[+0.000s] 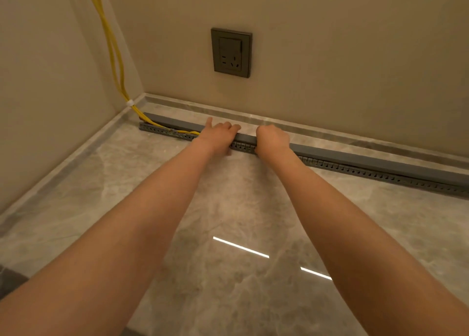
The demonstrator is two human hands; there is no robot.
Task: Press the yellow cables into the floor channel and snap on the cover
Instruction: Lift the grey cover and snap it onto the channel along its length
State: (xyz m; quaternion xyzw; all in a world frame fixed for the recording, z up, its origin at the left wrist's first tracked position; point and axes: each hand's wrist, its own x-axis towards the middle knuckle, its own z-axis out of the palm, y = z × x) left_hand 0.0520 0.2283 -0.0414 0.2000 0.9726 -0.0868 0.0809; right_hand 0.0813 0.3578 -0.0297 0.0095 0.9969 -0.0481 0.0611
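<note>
Left hand (219, 137) and right hand (272, 139), close together, each grip the grey cover (380, 163) lying over the perforated channel (355, 170) along the floor's (228, 208) wall edge. Yellow cables (121, 86) enter at the corner.

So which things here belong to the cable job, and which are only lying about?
Job: cables, channel, cover, left hand and right hand, both gripping the cover.
Just there: socket, skirting, floor.
</note>
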